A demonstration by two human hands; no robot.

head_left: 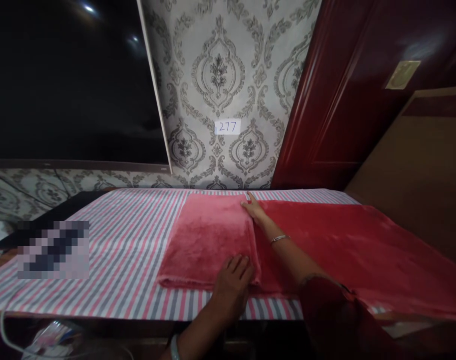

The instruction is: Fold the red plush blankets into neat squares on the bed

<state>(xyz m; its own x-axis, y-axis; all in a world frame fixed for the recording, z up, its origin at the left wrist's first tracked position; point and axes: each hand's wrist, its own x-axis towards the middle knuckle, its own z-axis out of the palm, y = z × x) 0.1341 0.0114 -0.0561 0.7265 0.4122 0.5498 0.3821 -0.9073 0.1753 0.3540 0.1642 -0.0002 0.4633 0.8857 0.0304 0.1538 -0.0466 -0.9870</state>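
A plush blanket point(348, 245), red on its long flat part, lies across a striped cloth. Its left part is doubled over into a lighter pink folded panel point(208, 232), with the fold's edge running from front to back. My left hand point(233, 280) rests on the near right corner of this panel, fingers laid flat. At the panel's far right corner, my right hand point(253, 207) touches the edge with its fingers apart. Neither palm can be seen.
Beneath the blanket is a pink, grey and white striped cloth point(130, 240) over a table. A large television point(70, 85) stands behind at left, near a patterned wall with a paper label point(228, 126). A brown board point(419, 185) leans at right. A white cable point(4, 332) hangs at front left.
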